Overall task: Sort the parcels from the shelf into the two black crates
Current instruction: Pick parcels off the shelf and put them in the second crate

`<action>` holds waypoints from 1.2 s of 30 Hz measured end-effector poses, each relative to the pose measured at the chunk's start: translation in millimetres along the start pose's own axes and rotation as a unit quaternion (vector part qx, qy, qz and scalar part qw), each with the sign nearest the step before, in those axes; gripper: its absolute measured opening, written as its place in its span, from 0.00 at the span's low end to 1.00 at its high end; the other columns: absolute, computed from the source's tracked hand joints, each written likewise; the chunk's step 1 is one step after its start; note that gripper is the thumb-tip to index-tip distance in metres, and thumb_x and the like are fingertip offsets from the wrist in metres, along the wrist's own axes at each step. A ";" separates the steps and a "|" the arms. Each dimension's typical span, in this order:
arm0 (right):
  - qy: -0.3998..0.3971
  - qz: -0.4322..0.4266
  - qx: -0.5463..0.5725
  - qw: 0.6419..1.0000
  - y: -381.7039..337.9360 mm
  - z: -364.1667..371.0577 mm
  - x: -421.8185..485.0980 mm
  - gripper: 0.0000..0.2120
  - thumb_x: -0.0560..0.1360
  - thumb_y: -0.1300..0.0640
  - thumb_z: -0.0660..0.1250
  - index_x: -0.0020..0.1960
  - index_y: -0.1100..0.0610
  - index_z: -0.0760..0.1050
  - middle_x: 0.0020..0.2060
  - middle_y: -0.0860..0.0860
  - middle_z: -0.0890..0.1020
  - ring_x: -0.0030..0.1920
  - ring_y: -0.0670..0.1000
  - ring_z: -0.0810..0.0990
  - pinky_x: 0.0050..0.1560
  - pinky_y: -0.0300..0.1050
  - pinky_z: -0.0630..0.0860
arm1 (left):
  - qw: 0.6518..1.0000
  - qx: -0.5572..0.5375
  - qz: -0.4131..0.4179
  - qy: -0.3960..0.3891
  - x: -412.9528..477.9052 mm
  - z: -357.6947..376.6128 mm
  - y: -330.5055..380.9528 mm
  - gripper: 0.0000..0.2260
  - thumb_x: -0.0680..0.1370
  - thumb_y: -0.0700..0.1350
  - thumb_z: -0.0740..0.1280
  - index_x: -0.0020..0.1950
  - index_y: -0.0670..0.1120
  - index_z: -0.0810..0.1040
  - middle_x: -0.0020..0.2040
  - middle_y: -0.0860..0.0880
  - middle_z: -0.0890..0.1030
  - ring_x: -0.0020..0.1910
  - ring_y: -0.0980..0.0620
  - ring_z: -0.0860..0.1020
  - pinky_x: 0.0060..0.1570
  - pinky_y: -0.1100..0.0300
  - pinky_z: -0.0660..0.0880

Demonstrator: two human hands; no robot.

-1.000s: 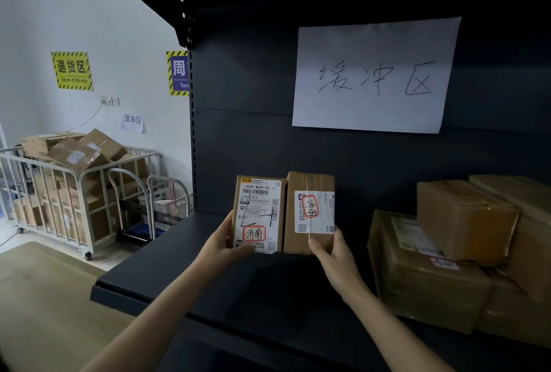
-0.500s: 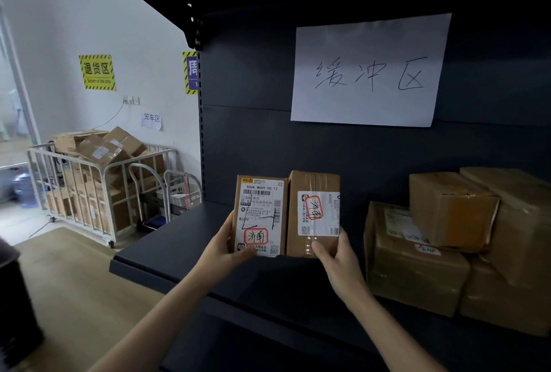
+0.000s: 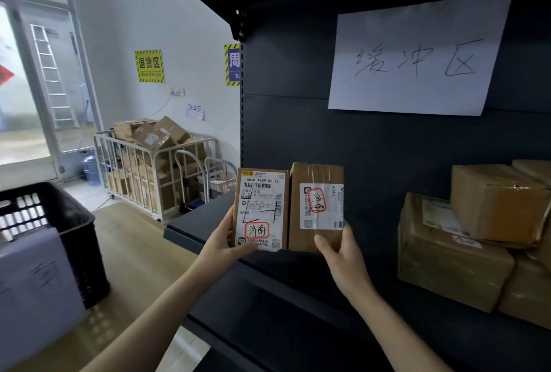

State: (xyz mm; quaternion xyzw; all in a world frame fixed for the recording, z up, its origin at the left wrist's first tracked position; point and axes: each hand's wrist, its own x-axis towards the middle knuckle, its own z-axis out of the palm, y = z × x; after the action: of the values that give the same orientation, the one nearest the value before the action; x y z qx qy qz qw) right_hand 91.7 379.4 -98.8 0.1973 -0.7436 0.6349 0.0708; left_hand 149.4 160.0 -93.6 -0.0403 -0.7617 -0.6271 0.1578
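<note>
Turning left reveals a black crate (image 3: 81, 248) at nine o'clock; left hand (image 3: 224, 242) still grips the white-labelled parcel (image 3: 262, 207), right hand (image 3: 343, 254) the taped parcel (image 3: 316, 176).

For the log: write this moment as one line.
left hand: grips large-label parcel | right hand: grips taped parcel | black crate: lower left

Paper sign (image 3: 417, 55), cage trolley (image 3: 159, 186), ladder (image 3: 52, 73), yellow wall sign (image 3: 149, 66)

The left parcel (image 3: 262, 207) and the right parcel (image 3: 317, 174) are brown, each with a white label and a red ring on it. The crate (image 3: 80, 237) is black, the shelf (image 3: 298, 297) dark grey, the wall sign (image 3: 149, 66) yellow with black stripes.
</note>
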 end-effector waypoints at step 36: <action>-0.265 -0.054 0.118 0.955 -119.7 441.7 -125.7 0.17 0.75 0.60 0.66 0.53 0.39 0.68 0.52 0.39 0.77 0.53 0.36 0.76 0.46 0.29 0.73 | 0.955 0.078 -0.079 0.275 -281.9 -394.2 6.7 0.33 0.73 0.36 0.69 0.73 0.54 0.60 0.57 0.56 0.80 0.53 0.61 0.80 0.46 0.68 0.78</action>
State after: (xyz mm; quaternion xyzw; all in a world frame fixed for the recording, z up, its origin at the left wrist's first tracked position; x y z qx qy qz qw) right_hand 316.3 -38.3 -115.0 0.4058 -0.6434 0.6382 -0.1184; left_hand 492.9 -181.7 -104.7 0.2060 -0.7362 -0.5630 0.3140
